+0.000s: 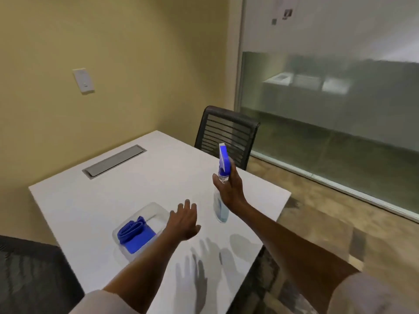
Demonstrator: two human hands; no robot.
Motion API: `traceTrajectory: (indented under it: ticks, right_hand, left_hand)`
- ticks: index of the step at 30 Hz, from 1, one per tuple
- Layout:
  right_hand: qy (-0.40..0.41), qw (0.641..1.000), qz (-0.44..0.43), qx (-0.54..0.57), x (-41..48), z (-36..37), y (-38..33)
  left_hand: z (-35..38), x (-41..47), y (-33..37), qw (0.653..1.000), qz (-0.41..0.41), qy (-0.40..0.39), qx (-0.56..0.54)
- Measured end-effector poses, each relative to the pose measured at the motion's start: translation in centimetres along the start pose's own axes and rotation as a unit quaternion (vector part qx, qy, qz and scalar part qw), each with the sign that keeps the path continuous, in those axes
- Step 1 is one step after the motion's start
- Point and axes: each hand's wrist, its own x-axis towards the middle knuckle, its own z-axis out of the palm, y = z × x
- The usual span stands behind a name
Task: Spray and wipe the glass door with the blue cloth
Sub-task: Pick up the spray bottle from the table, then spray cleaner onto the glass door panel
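- Right hand [229,189] wrapped round the neck of the spray bottle [221,200], bottle held clear above the white table [140,177], blue trigger head up and pointing away from the camera
- Left hand [184,219] empty, fingers spread flat, hovering over the table just right of the clear tray [156,210]
- Blue cloth [133,233] lies folded in that tray, near the table's front edge, not yet picked up
- Glass wall [328,98] is at right, well apart from both hands, with the black mesh chair [224,132] between table and glass
- Judgement: step in hand is fetching the cloth; spraying and wiping not begun
- Risk: tray is light and see-through, so a quick grab at the cloth could drag or flip it off the near edge
- Risk: grip sits high on the neck, so the hanging body could swing and hit the table, or the trigger get squeezed early and wet the tabletop
- Risk: the chair could snag an arm or the bottle on the way to the glass
- Hard to tell: which pane is the actual door; no handle or hinge in view, top and right of the glass cut off
- Hard to tell: whether a finger is on the trigger, hidden behind the hand; liquid level, label blurred
- Lower glass is frosted and reflective, so dirt or streaks can't be judged
- Another dark chair [34,279] is cut off at bottom left
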Motion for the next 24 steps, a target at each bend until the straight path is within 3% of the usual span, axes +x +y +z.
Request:
traceTrajectory:
  ticks: [6, 15, 20, 24]
  right_hand:
    - [0.131, 0.991, 0.002, -0.041, -5.8, -12.6, -0.2]
    - [0.311, 0.943, 0.06, -0.101, -20.0, -32.3, -1.3]
    - [0.364, 0.917, 0.092, -0.135, -31.9, -41.2, -4.2]
    - [0.442, 0.877, 0.097, -0.163, -42.8, -47.4, -7.6]
  left_hand:
    - [-1.6, -0.8, 11.3, 0.992, 0.126, 0.013, 0.021]
    - [-3.1, -7.5, 31.8, 0.953, 0.301, 0.01, 0.022]
    - [-2.9, -15.3, 44.1, 0.907, 0.409, 0.044, 0.087]
    - [-3.0, -23.6, 54.2, 0.857, 0.504, 0.058, 0.092]
